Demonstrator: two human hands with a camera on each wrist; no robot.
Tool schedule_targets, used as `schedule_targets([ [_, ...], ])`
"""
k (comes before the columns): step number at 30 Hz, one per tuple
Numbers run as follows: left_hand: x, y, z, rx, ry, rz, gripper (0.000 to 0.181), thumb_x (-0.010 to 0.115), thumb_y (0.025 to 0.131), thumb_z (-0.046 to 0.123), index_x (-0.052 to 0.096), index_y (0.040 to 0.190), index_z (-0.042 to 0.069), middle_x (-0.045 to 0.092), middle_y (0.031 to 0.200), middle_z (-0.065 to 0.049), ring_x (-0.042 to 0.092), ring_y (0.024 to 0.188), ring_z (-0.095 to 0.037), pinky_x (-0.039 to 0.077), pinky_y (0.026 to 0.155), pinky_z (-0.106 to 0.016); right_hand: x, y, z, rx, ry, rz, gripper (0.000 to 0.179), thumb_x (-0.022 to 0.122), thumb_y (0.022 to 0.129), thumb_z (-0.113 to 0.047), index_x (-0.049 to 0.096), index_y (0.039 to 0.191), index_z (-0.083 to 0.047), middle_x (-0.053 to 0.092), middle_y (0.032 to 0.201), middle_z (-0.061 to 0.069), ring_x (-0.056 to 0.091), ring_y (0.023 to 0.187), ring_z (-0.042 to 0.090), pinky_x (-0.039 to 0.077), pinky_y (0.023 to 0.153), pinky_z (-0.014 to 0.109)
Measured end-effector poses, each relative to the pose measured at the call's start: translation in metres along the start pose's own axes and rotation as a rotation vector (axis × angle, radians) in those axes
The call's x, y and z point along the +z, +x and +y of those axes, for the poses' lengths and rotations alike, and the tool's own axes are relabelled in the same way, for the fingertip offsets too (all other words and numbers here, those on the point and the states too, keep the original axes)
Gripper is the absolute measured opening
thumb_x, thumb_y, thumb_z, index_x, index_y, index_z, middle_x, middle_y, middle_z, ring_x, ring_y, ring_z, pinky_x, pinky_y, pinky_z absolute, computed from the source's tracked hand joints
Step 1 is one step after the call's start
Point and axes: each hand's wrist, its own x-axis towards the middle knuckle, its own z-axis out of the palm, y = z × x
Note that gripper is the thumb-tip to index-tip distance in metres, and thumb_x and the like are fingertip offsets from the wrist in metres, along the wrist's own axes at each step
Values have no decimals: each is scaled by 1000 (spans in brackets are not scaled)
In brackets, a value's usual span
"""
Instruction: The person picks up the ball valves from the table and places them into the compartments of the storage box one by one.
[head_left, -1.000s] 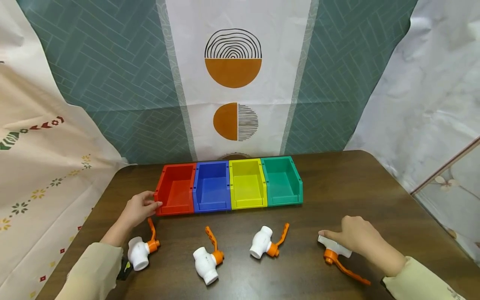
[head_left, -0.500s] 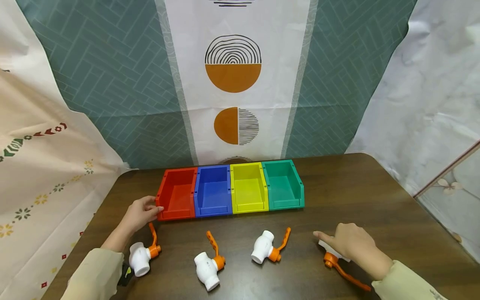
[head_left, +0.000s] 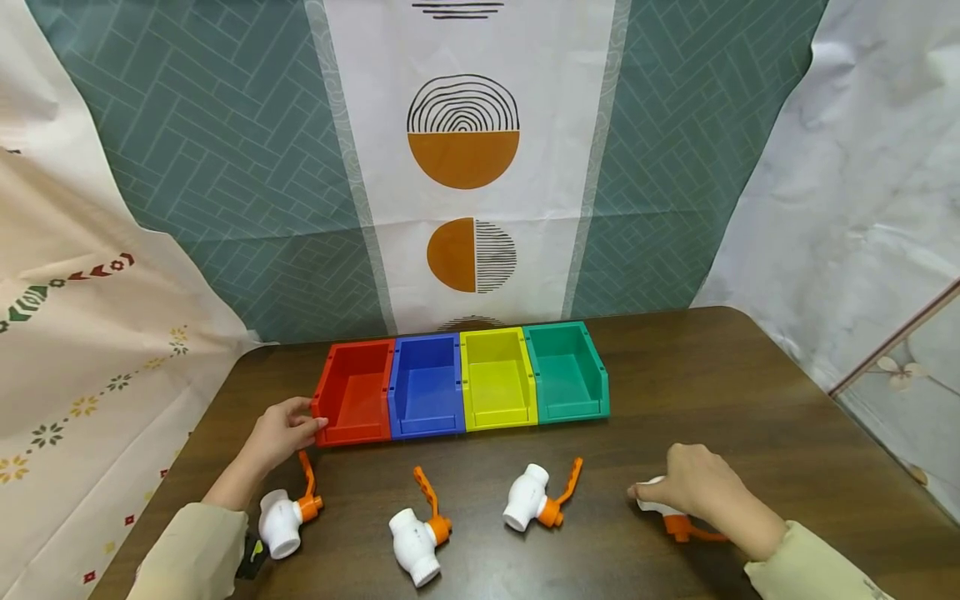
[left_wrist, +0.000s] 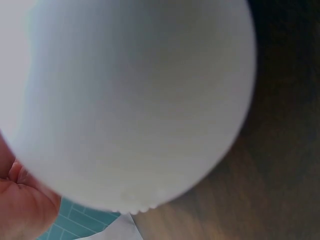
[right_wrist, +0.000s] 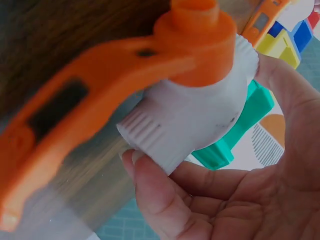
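Observation:
My left hand [head_left: 277,433] pinches the front left corner of the red bin [head_left: 358,400], thumb over its wall. Below that wrist lies a white ball valve [head_left: 281,523] with an orange handle; its body fills much of the left wrist view [left_wrist: 135,100]. At the right, my right hand [head_left: 708,492] grips another white ball valve [right_wrist: 195,115] between thumb and fingers. Its orange handle [right_wrist: 85,105] points away from the palm. Two more ball valves lie between the hands, a left one [head_left: 414,546] and a right one [head_left: 527,498].
A blue bin [head_left: 427,387], a yellow bin [head_left: 497,385] and a green bin [head_left: 567,375] stand in a row beside the red one. They sit on a brown table [head_left: 712,375]. Patterned cloth [head_left: 262,167] hangs behind, with pale cloth at both sides.
My right hand has shifted slightly left and taken hold of the valve, which has turned, its handle now lying closer to level. The left hand stays at the red bin. The head view tilted slightly.

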Motion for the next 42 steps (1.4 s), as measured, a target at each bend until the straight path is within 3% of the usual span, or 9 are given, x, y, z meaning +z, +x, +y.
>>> schedule_targets([
  [6,0,-1,0,-5,-3,-1,53,62,92,11,39,129,-18,60,109,-36,68,86,-28,58,74,-36,0,0,-3,-44,4,22,49,80,65,-46,55,66,-4,50,61,4,46,51,17,37,45,26],
  [13,0,1,-1,-6,-3,-1,53,63,91,11,39,130,-18,61,107,-35,68,85,-28,58,75,-39,-2,0,-6,-146,-27,126,43,82,61,-36,53,64,-4,50,59,3,46,53,18,39,48,28],
  [18,0,1,-3,-1,-5,2,54,63,91,11,39,129,-18,62,106,-34,68,84,-27,58,73,-36,-9,2,-9,-287,-59,224,46,84,56,-33,52,67,-2,50,62,3,46,56,19,41,49,29],
  [26,-1,1,-4,8,-17,2,52,63,92,11,40,129,-18,62,107,-34,69,85,-28,58,73,-37,-30,7,-28,-535,-17,344,60,87,51,-28,61,91,8,64,82,10,54,74,27,47,57,31],
  [32,-1,2,-4,6,-22,3,53,63,91,12,41,128,-17,62,108,-34,69,86,-29,58,75,-39,-46,16,-47,-641,4,343,59,87,54,-24,61,97,9,65,91,16,54,81,30,49,59,30],
  [42,0,1,-6,22,-30,25,52,64,90,11,42,127,-18,65,102,-32,69,82,-25,59,72,-36,-66,43,-80,-733,-15,278,60,85,61,-21,60,105,11,63,99,20,53,89,32,52,61,29],
])
